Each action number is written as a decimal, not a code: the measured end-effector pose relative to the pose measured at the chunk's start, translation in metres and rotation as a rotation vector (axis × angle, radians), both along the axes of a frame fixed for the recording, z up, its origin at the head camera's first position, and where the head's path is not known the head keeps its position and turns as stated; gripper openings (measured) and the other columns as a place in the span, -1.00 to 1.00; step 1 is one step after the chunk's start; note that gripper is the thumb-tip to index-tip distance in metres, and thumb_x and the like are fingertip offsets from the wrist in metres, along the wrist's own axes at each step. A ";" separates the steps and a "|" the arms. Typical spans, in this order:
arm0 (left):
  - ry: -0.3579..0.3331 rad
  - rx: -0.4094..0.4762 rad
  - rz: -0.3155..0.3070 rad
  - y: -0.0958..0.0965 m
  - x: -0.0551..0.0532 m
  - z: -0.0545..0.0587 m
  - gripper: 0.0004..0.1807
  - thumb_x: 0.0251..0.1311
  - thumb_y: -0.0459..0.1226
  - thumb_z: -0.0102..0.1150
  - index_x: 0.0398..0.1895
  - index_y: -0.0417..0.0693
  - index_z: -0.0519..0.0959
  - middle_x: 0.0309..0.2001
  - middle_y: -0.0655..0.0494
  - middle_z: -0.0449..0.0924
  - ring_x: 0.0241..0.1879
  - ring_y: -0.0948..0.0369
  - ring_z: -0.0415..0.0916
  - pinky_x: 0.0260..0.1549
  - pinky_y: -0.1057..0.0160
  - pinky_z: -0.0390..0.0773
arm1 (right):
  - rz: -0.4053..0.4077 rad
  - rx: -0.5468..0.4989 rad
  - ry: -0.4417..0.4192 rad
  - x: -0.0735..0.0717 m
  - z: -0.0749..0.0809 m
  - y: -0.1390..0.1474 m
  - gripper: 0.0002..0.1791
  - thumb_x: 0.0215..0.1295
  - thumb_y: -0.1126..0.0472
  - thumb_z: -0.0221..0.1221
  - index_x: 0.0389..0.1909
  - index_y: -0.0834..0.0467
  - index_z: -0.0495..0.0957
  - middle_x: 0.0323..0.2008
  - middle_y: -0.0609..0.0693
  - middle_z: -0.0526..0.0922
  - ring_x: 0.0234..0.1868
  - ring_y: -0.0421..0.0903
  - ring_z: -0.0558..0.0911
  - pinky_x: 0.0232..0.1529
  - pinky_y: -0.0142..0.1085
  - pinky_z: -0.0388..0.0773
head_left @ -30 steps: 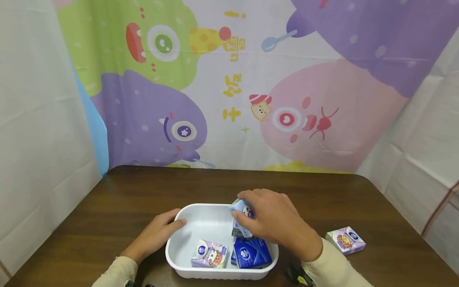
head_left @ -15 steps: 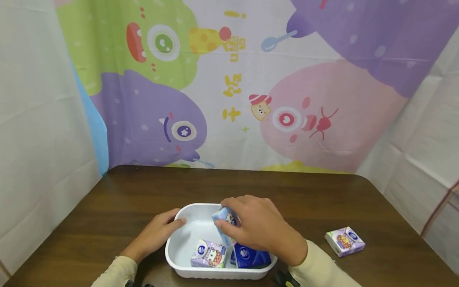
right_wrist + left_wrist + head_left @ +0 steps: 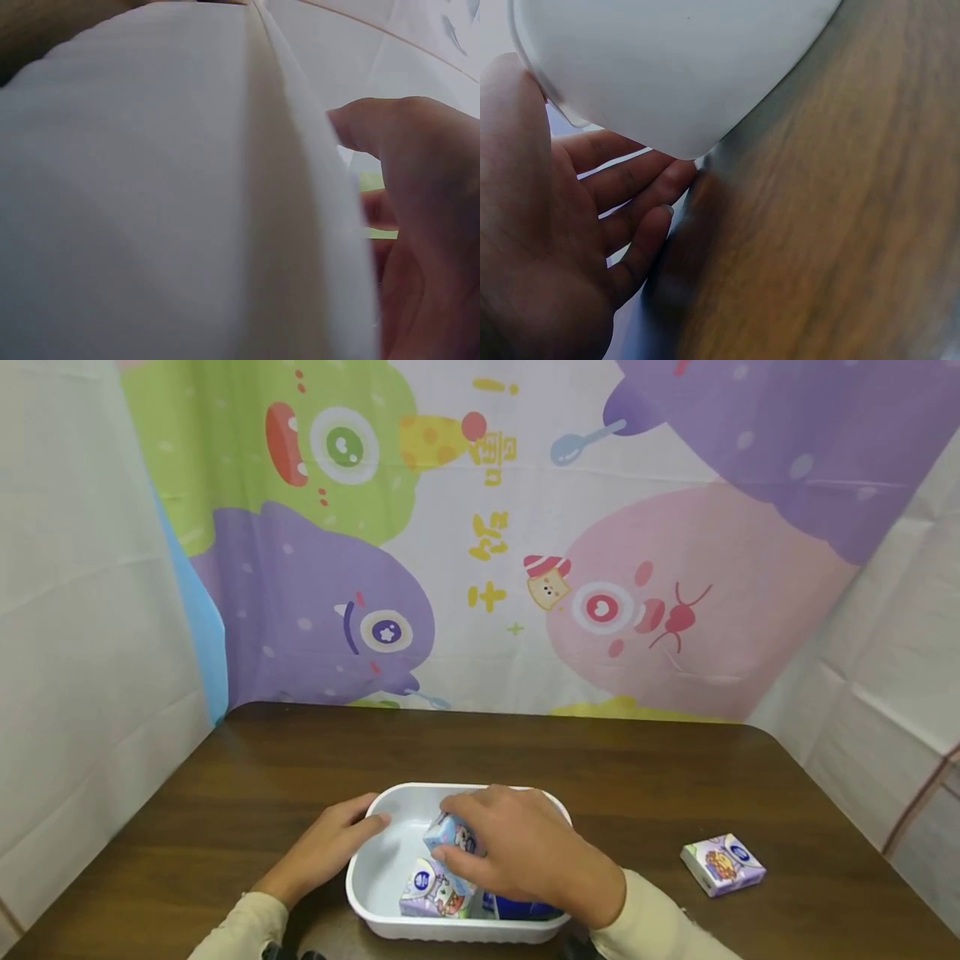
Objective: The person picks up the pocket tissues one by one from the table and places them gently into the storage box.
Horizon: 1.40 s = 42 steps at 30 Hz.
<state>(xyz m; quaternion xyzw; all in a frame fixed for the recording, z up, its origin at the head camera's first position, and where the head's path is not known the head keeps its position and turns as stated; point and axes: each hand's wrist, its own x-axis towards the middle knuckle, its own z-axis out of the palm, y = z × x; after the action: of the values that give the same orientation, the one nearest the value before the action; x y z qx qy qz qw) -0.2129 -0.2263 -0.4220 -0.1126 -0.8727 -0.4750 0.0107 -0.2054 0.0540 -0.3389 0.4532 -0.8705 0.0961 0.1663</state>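
Note:
A white plastic basin [image 3: 386, 862] stands on the brown table. My left hand [image 3: 327, 847] holds its left end, thumb over the rim and the other fingers along the outside; the left wrist view shows these fingers [image 3: 626, 184] against the wall. Low inside the basin, my right hand [image 3: 517, 847] pinches a light-blue pocket tissue pack [image 3: 447, 832] between thumb and fingers. Just in front of that pack lies a purple-and-white tissue pack [image 3: 438, 892]. Dark-blue tissue packs [image 3: 525, 910] show partly under my right hand. The basin wall [image 3: 150, 187] hides much of this hand in the right wrist view.
Another purple-and-white tissue pack [image 3: 723, 864] lies on the table [image 3: 637, 768], right of the basin. A cartoon-printed curtain [image 3: 480, 668] hangs along the table's back edge, with pale cloth at both sides.
My right hand has carried the light-blue tissue pack leftward and down, from the basin's right half to beside the purple pack. My left hand has stayed at the rim.

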 end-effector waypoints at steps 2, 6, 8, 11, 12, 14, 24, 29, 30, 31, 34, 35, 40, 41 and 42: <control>0.003 -0.002 -0.003 -0.001 0.000 0.000 -0.67 0.44 -0.09 0.09 0.08 -0.07 0.60 -0.19 0.09 0.65 -0.24 0.20 0.59 -0.25 0.28 0.59 | 0.010 0.022 -0.005 0.000 -0.001 -0.001 -0.47 0.40 -0.32 0.05 0.12 -0.04 0.60 -0.18 -0.15 0.70 -0.18 -0.21 0.67 -0.35 -0.25 0.60; 0.008 0.002 -0.006 -0.002 -0.001 0.002 -0.65 0.44 -0.08 0.09 0.11 -0.08 0.59 -0.17 0.08 0.65 -0.23 0.21 0.59 -0.24 0.28 0.59 | 0.032 0.066 0.013 0.000 -0.005 -0.003 -0.47 0.39 -0.31 0.08 0.13 -0.04 0.59 -0.21 -0.17 0.69 -0.19 -0.21 0.67 -0.31 -0.26 0.61; 0.010 0.003 -0.006 -0.001 -0.001 0.002 -0.65 0.44 -0.09 0.09 0.11 -0.08 0.59 -0.17 0.08 0.65 -0.23 0.21 0.59 -0.25 0.28 0.59 | 0.043 0.082 0.038 0.001 -0.007 -0.004 -0.48 0.38 -0.29 0.10 0.12 -0.02 0.58 -0.24 -0.18 0.68 -0.24 -0.21 0.66 -0.35 -0.26 0.59; 0.007 0.013 -0.013 0.000 -0.001 0.001 -0.67 0.44 -0.10 0.09 0.09 -0.08 0.59 -0.19 0.08 0.65 -0.24 0.21 0.59 -0.26 0.28 0.59 | 0.051 0.091 0.067 0.003 -0.011 -0.003 -0.49 0.38 -0.27 0.10 0.12 -0.01 0.57 -0.28 -0.18 0.66 -0.31 -0.21 0.64 -0.41 -0.26 0.57; 0.007 0.018 -0.021 0.000 -0.001 0.000 -0.68 0.44 -0.11 0.09 0.09 -0.08 0.59 -0.19 0.07 0.64 -0.25 0.20 0.59 -0.27 0.28 0.60 | 0.052 0.092 0.071 0.003 -0.011 -0.003 -0.49 0.39 -0.27 0.10 0.12 -0.01 0.56 -0.28 -0.18 0.65 -0.32 -0.21 0.63 -0.42 -0.26 0.56; 0.009 0.016 -0.031 0.000 -0.001 0.000 -0.69 0.44 -0.11 0.08 0.07 -0.07 0.59 -0.20 0.07 0.64 -0.24 0.19 0.59 -0.27 0.27 0.60 | 0.049 0.088 0.071 0.005 -0.012 -0.003 -0.50 0.39 -0.27 0.10 0.13 -0.02 0.56 -0.27 -0.19 0.65 -0.31 -0.21 0.63 -0.42 -0.26 0.56; -0.006 0.035 -0.035 0.000 0.001 0.000 -0.69 0.46 -0.11 0.08 0.07 -0.10 0.58 -0.23 0.05 0.64 -0.27 0.17 0.61 -0.30 0.27 0.61 | 0.079 0.079 0.119 0.006 -0.015 -0.004 -0.53 0.41 -0.26 0.10 0.11 -0.05 0.58 -0.12 -0.15 0.65 -0.12 -0.19 0.65 -0.26 -0.26 0.62; -0.021 0.044 -0.029 0.000 0.000 0.000 -0.68 0.46 -0.10 0.08 0.07 -0.11 0.58 -0.23 0.04 0.64 -0.28 0.17 0.61 -0.31 0.26 0.61 | 0.088 0.067 0.138 0.006 -0.016 -0.004 -0.54 0.39 -0.25 0.13 0.12 -0.05 0.59 -0.10 -0.13 0.66 -0.09 -0.19 0.65 -0.24 -0.26 0.62; -0.024 0.045 -0.026 0.000 0.000 0.001 -0.67 0.46 -0.10 0.08 0.08 -0.10 0.58 -0.23 0.04 0.64 -0.27 0.17 0.61 -0.30 0.26 0.61 | 0.087 0.070 0.137 0.006 -0.016 -0.004 -0.54 0.38 -0.24 0.13 0.12 -0.05 0.59 -0.09 -0.13 0.66 -0.09 -0.18 0.65 -0.23 -0.26 0.62; -0.029 0.047 -0.023 0.000 0.000 0.001 -0.67 0.46 -0.09 0.08 0.09 -0.10 0.58 -0.22 0.04 0.64 -0.27 0.17 0.61 -0.31 0.26 0.61 | 0.084 0.072 0.132 0.006 -0.016 -0.004 -0.53 0.38 -0.24 0.13 0.13 -0.05 0.58 -0.09 -0.13 0.65 -0.08 -0.18 0.64 -0.22 -0.26 0.62; -0.039 0.051 -0.015 -0.001 0.000 0.000 -0.65 0.46 -0.08 0.08 0.11 -0.09 0.57 -0.20 0.05 0.65 -0.26 0.17 0.61 -0.31 0.26 0.62 | 0.076 0.074 0.113 0.006 -0.015 -0.003 -0.56 0.39 -0.21 0.13 0.12 -0.04 0.57 -0.09 -0.14 0.65 -0.08 -0.19 0.63 -0.22 -0.26 0.61; -0.042 0.053 -0.014 -0.001 0.000 0.000 -0.65 0.46 -0.07 0.08 0.11 -0.09 0.57 -0.19 0.05 0.65 -0.25 0.17 0.61 -0.31 0.26 0.62 | 0.077 0.067 0.110 0.006 -0.015 -0.003 -0.58 0.39 -0.20 0.13 0.10 -0.04 0.58 -0.11 -0.15 0.64 -0.09 -0.20 0.63 -0.23 -0.27 0.61; -0.027 0.048 -0.018 0.001 0.000 0.000 -0.66 0.46 -0.08 0.08 0.10 -0.08 0.58 -0.20 0.06 0.65 -0.27 0.18 0.62 -0.31 0.26 0.62 | 0.090 -0.002 0.147 0.005 -0.013 0.001 -0.69 0.37 -0.14 0.16 -0.06 -0.04 0.65 -0.23 -0.21 0.62 -0.21 -0.25 0.62 -0.32 -0.31 0.58; -0.022 0.044 -0.018 0.001 0.000 -0.001 -0.67 0.46 -0.09 0.08 0.10 -0.09 0.58 -0.21 0.06 0.65 -0.27 0.18 0.62 -0.31 0.26 0.61 | 0.089 -0.015 0.159 0.004 -0.013 0.002 -0.70 0.37 -0.13 0.17 -0.09 -0.04 0.66 -0.26 -0.21 0.62 -0.24 -0.26 0.62 -0.35 -0.32 0.57; -0.015 0.039 -0.017 0.002 0.000 -0.001 -0.67 0.46 -0.09 0.08 0.09 -0.09 0.58 -0.22 0.06 0.65 -0.28 0.18 0.62 -0.31 0.27 0.61 | 0.083 -0.020 0.164 0.004 -0.012 0.003 -0.70 0.36 -0.13 0.17 -0.10 -0.04 0.67 -0.27 -0.21 0.62 -0.25 -0.26 0.62 -0.36 -0.31 0.57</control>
<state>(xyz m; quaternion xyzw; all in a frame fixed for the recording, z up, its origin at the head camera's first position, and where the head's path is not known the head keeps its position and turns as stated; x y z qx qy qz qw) -0.2129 -0.2247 -0.4227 -0.1162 -0.8624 -0.4927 0.0020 -0.2017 0.0575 -0.3508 0.4937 -0.8333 0.0741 0.2374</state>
